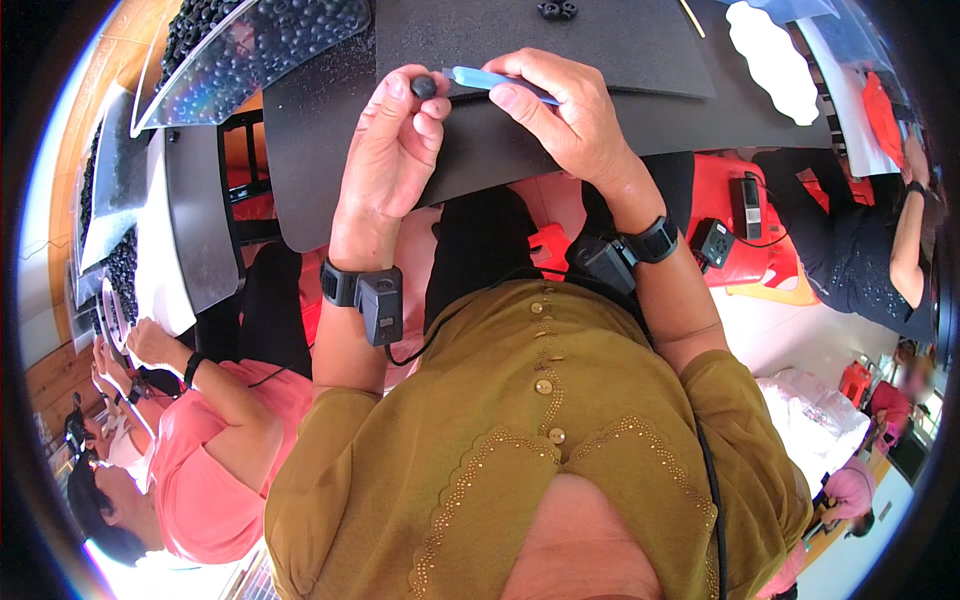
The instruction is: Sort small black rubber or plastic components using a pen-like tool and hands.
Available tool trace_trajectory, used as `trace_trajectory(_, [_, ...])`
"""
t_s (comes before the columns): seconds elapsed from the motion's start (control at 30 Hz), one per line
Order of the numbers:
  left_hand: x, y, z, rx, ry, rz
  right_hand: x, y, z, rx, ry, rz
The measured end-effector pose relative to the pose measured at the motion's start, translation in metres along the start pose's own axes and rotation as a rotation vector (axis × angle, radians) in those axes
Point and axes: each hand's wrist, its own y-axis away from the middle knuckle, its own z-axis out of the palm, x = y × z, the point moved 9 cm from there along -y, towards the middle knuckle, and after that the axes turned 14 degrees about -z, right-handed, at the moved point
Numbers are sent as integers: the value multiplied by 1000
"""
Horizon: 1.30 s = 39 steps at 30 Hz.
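Head view: the person's left hand [395, 150] pinches a small, round black piece [423, 87] between thumb and fingertips, its palm turned partly upward and the remaining fingers loosely curled. Across from it, the right hand [572, 112] is closed around a slim blue-handled tool [478, 77], the thumb pressed along the near side and the handle's front end pointing left toward the piece. A short tip extends from that end, just beside the black piece; whether the two touch cannot be made out. Both hands are above the near part of a dark worktop [480, 150], over the front edge of a grey-black mat [630, 55]. Farther back on the mat lies a pair of small black pieces [557, 11], side by side, and a thin, pale stick [692, 18] rests near the mat's right side. Toward the right end of the worktop is a white, wavy-edged object [768, 62], too bright to show detail. At upper left, a clear bin [165, 115] holds many small dark pieces. A co-worker in pink [215, 470] sits at the left, and another in dark clothing [850, 245] is at the right.
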Motion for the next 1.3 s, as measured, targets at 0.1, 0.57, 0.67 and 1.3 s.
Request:
trace_trajectory(0.1, [-3, -1, 0, -84, 80, -37, -4, -3, 1, -5, -13, -10])
trace_trajectory(0.57, [-6, -2, 6, -177, 70, -50, -7, -1, 2, -35, 51, -40])
trace_trajectory(0.67, [-5, -2, 4, -149, 44, -38, -8, -1, 2, -47, 73, -39])
trace_trajectory(1.3, [-1, -1, -1, -107, -51, 11, -11, -2, 1, -45, 132, -36])
